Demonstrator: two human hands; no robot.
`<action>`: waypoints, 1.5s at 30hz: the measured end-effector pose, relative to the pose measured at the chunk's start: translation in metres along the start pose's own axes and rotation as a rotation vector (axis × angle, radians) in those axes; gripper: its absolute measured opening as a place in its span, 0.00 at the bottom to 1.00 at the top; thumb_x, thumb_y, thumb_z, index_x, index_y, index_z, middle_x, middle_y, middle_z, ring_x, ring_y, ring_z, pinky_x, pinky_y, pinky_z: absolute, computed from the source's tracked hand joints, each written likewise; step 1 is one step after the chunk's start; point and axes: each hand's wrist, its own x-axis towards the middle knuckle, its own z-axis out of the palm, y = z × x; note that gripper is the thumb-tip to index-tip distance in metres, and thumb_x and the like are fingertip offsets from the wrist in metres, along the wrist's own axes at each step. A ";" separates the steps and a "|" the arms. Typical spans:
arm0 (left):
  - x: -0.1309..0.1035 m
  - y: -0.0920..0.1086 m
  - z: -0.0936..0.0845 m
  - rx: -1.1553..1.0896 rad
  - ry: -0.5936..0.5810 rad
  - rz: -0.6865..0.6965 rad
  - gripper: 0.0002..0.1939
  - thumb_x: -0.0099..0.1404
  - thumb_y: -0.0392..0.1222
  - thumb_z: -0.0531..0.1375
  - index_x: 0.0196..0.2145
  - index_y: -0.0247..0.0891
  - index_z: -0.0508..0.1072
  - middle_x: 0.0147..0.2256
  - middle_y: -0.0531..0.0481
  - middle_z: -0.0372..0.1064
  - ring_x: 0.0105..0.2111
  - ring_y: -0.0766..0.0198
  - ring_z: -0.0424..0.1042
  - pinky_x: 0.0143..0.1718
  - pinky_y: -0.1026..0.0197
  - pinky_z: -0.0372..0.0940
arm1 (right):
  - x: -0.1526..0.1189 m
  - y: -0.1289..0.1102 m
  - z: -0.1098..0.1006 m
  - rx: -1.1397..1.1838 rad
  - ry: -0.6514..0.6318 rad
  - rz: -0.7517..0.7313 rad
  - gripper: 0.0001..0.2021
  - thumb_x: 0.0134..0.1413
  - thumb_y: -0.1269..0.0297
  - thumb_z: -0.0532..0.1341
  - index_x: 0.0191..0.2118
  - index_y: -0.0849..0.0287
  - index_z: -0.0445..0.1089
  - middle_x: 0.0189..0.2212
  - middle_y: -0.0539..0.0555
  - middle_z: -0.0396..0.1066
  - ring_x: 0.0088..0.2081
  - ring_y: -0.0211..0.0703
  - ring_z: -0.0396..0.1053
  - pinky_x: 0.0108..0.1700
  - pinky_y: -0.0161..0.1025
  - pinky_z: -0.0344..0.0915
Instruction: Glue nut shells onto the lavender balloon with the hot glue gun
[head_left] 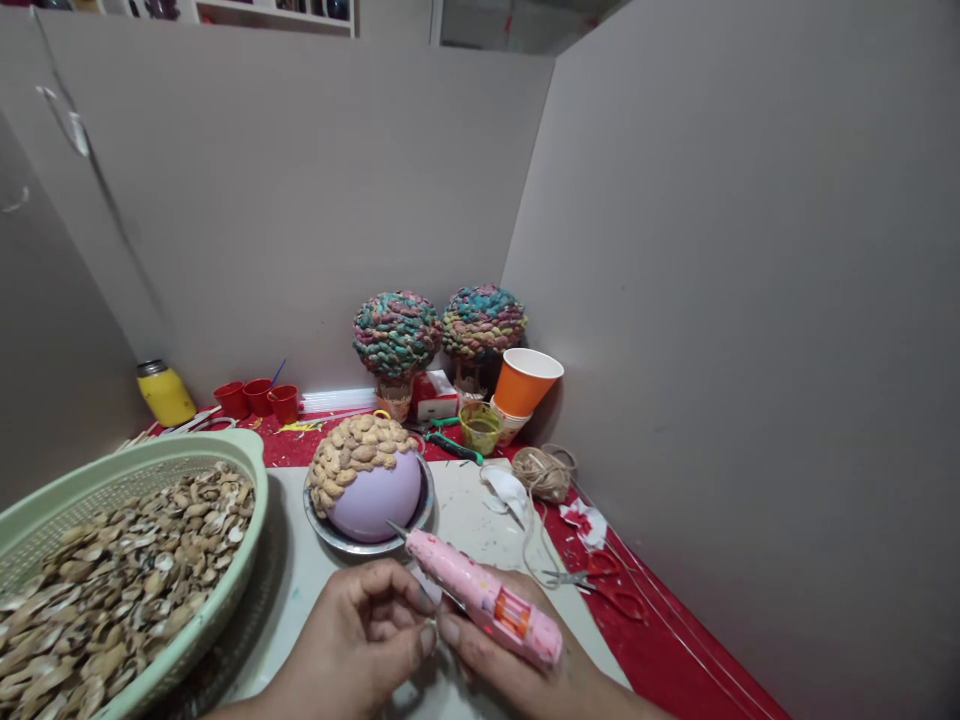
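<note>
My right hand [517, 635] is wrapped round a pink hot glue gun [469, 585], its thin metal nozzle pointing up and left at a lilac ball [381, 498]. Rows of peanut shells [360, 450] cover the ball's top and left side. A shallow metal bowl [337, 541] holds the ball. My left hand [367, 625] is close beside the right, its fingers curled and thumb turned in. Whatever is between those fingertips is too small or hidden to name.
Left stands a green basket [259, 500] of loose shells. Behind are red cups [283, 405], a yellow jar [165, 393], two colourful shell-covered trees [397, 335] and an orange paper cup [525, 385]. Twine [544, 473] and red-handled scissors [619, 590] lie right, near a grey wall [735, 300].
</note>
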 end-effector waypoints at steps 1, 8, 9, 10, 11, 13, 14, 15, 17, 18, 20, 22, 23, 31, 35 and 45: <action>0.001 -0.002 -0.001 -0.060 -0.020 -0.025 0.21 0.42 0.51 0.72 0.25 0.37 0.69 0.20 0.55 0.64 0.20 0.71 0.60 0.25 0.66 0.56 | 0.001 -0.002 0.000 0.007 -0.004 -0.005 0.15 0.58 0.50 0.57 0.32 0.59 0.62 0.22 0.46 0.56 0.23 0.34 0.52 0.25 0.31 0.53; 0.004 -0.013 -0.004 -0.151 -0.046 -0.012 0.23 0.43 0.51 0.73 0.26 0.36 0.67 0.21 0.54 0.67 0.21 0.70 0.65 0.26 0.66 0.59 | 0.005 0.002 -0.003 0.039 -0.057 0.052 0.16 0.54 0.53 0.61 0.26 0.60 0.61 0.19 0.46 0.57 0.21 0.33 0.55 0.24 0.30 0.54; 0.004 -0.014 -0.004 -0.146 -0.035 0.010 0.22 0.44 0.51 0.73 0.26 0.35 0.67 0.22 0.54 0.67 0.21 0.70 0.65 0.26 0.66 0.59 | 0.006 0.004 -0.004 0.040 -0.062 0.048 0.16 0.53 0.53 0.61 0.26 0.60 0.60 0.19 0.46 0.57 0.21 0.33 0.55 0.24 0.30 0.54; 0.004 -0.016 -0.004 -0.146 -0.024 0.032 0.22 0.45 0.50 0.73 0.26 0.35 0.66 0.22 0.54 0.67 0.22 0.71 0.65 0.26 0.66 0.59 | 0.006 0.006 -0.004 0.039 -0.059 0.043 0.15 0.53 0.54 0.61 0.26 0.60 0.60 0.18 0.46 0.57 0.21 0.32 0.55 0.24 0.30 0.54; 0.005 -0.019 -0.004 -0.152 -0.013 0.053 0.22 0.46 0.49 0.73 0.26 0.35 0.66 0.22 0.54 0.67 0.22 0.71 0.65 0.26 0.67 0.59 | 0.006 0.008 -0.004 0.039 -0.059 0.040 0.15 0.53 0.55 0.61 0.26 0.60 0.61 0.18 0.46 0.57 0.21 0.32 0.55 0.23 0.29 0.54; 0.006 -0.024 -0.005 -0.183 -0.010 0.075 0.22 0.46 0.47 0.73 0.25 0.36 0.64 0.23 0.55 0.68 0.21 0.71 0.65 0.26 0.67 0.60 | 0.006 0.011 -0.005 0.058 -0.063 0.052 0.15 0.52 0.55 0.62 0.27 0.60 0.61 0.18 0.46 0.58 0.20 0.32 0.55 0.23 0.29 0.54; 0.007 -0.027 -0.006 -0.208 -0.018 0.075 0.22 0.46 0.46 0.73 0.25 0.36 0.63 0.23 0.55 0.68 0.21 0.72 0.66 0.26 0.67 0.61 | 0.006 0.011 -0.005 0.081 -0.065 0.064 0.15 0.52 0.54 0.62 0.27 0.60 0.62 0.18 0.46 0.58 0.20 0.32 0.55 0.22 0.29 0.54; 0.009 -0.030 -0.006 -0.236 -0.031 0.071 0.22 0.46 0.45 0.73 0.25 0.36 0.63 0.22 0.55 0.68 0.20 0.72 0.66 0.26 0.66 0.62 | 0.007 0.012 -0.005 0.109 -0.067 0.079 0.15 0.51 0.53 0.63 0.27 0.60 0.62 0.18 0.46 0.58 0.20 0.32 0.55 0.22 0.29 0.54; 0.012 -0.034 -0.008 -0.299 -0.069 0.061 0.22 0.47 0.44 0.73 0.25 0.37 0.62 0.22 0.55 0.69 0.19 0.71 0.67 0.25 0.66 0.62 | 0.008 0.015 -0.003 0.163 -0.069 0.104 0.17 0.50 0.51 0.64 0.27 0.61 0.63 0.18 0.46 0.59 0.20 0.31 0.56 0.23 0.29 0.55; 0.014 -0.036 -0.009 -0.331 -0.092 0.057 0.22 0.47 0.44 0.73 0.25 0.37 0.62 0.21 0.55 0.69 0.19 0.71 0.67 0.25 0.66 0.62 | 0.009 0.017 -0.003 0.187 -0.063 0.117 0.19 0.49 0.49 0.64 0.26 0.61 0.63 0.18 0.46 0.59 0.20 0.31 0.56 0.23 0.28 0.55; 0.016 -0.038 -0.010 -0.377 -0.134 0.044 0.22 0.47 0.45 0.73 0.26 0.37 0.62 0.21 0.54 0.69 0.19 0.70 0.69 0.24 0.66 0.62 | 0.010 0.021 0.000 0.234 -0.048 0.156 0.21 0.47 0.46 0.64 0.25 0.61 0.64 0.17 0.45 0.59 0.18 0.29 0.55 0.21 0.28 0.54; 0.015 -0.037 -0.009 -0.406 -0.167 0.005 0.20 0.48 0.44 0.72 0.27 0.36 0.64 0.21 0.53 0.69 0.20 0.68 0.70 0.24 0.65 0.62 | 0.010 0.025 0.003 0.283 -0.018 0.215 0.21 0.46 0.45 0.65 0.25 0.61 0.64 0.16 0.45 0.60 0.16 0.28 0.54 0.19 0.28 0.52; 0.014 -0.034 -0.008 -0.413 -0.177 -0.025 0.19 0.48 0.44 0.72 0.28 0.36 0.66 0.21 0.53 0.69 0.20 0.67 0.70 0.24 0.65 0.62 | 0.009 0.027 0.004 0.303 -0.007 0.244 0.22 0.45 0.45 0.66 0.25 0.61 0.65 0.16 0.45 0.62 0.16 0.28 0.54 0.19 0.28 0.51; 0.002 -0.003 -0.003 -0.476 -0.146 -0.164 0.09 0.55 0.36 0.67 0.29 0.35 0.69 0.23 0.52 0.70 0.24 0.67 0.70 0.30 0.63 0.63 | 0.004 0.033 0.001 0.390 0.018 0.290 0.24 0.44 0.42 0.66 0.28 0.62 0.66 0.16 0.46 0.64 0.16 0.28 0.57 0.18 0.27 0.49; 0.003 -0.006 -0.003 -0.447 -0.060 -0.150 0.13 0.52 0.37 0.70 0.28 0.36 0.68 0.24 0.54 0.71 0.24 0.68 0.69 0.30 0.64 0.63 | 0.002 0.034 0.000 0.366 0.085 0.293 0.24 0.47 0.42 0.65 0.29 0.61 0.65 0.16 0.46 0.64 0.17 0.29 0.58 0.19 0.27 0.49; 0.003 -0.019 -0.006 -0.390 0.051 -0.081 0.12 0.50 0.40 0.72 0.29 0.34 0.74 0.22 0.50 0.74 0.24 0.67 0.71 0.31 0.64 0.63 | 0.001 0.024 0.000 0.133 0.216 0.196 0.22 0.51 0.43 0.61 0.33 0.61 0.69 0.18 0.48 0.64 0.20 0.34 0.59 0.24 0.32 0.57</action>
